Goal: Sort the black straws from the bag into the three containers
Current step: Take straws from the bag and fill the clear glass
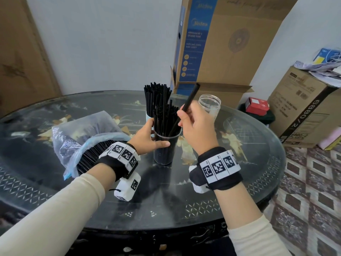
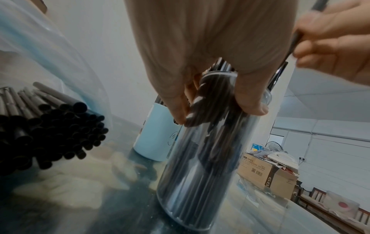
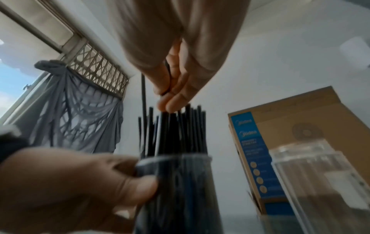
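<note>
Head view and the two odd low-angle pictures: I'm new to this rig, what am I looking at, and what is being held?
No machine here: a person wears one camera on the head and one on each wrist, strapped under the patterned bands. The head view looks down at a round table. The wrist views look along each hand from below.

The left hand grips a clear cup packed with black straws. The right hand pinches one straw with its lower end in that cup. Behind it stands a pale blue cup, also full of straws, and to its right an empty clear jar. The plastic bag of remaining straws lies at the left.
</note>
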Demonstrator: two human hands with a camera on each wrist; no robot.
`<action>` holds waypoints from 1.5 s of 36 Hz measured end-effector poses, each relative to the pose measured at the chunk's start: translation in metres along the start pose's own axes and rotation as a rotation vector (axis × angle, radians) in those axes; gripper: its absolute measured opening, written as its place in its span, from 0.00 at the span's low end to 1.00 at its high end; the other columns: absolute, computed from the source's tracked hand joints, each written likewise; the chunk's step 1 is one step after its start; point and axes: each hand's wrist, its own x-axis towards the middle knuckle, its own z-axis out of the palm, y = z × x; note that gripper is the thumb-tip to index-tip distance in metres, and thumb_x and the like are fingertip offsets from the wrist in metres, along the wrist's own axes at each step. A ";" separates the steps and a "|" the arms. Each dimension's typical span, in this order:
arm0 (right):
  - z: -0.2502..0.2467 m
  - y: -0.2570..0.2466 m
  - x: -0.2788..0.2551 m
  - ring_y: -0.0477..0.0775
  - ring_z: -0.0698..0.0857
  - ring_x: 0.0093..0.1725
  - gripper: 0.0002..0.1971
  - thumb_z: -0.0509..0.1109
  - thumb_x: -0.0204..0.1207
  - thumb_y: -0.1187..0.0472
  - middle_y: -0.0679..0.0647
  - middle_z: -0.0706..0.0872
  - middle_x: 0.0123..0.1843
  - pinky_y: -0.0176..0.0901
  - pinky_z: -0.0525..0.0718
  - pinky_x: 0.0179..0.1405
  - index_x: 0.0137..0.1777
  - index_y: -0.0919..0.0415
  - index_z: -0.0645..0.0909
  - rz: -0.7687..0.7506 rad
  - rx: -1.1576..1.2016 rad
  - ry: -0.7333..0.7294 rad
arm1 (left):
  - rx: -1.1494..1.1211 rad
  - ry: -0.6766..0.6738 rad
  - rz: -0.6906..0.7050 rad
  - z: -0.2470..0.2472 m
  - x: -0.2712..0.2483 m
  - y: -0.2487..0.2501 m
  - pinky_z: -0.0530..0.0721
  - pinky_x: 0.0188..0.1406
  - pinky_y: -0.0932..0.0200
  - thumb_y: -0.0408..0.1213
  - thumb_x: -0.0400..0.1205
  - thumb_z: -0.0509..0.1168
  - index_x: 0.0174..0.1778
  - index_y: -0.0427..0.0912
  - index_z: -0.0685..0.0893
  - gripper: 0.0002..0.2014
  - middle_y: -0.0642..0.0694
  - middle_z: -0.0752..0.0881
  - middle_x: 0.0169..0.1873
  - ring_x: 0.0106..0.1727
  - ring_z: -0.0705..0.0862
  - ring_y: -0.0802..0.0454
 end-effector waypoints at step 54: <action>0.015 -0.005 0.000 0.50 0.76 0.72 0.21 0.65 0.82 0.59 0.53 0.80 0.71 0.44 0.74 0.74 0.74 0.61 0.76 -0.199 -0.071 -0.044 | 0.017 0.068 0.088 0.004 -0.004 0.005 0.83 0.62 0.51 0.45 0.67 0.81 0.69 0.51 0.67 0.38 0.57 0.80 0.60 0.61 0.82 0.57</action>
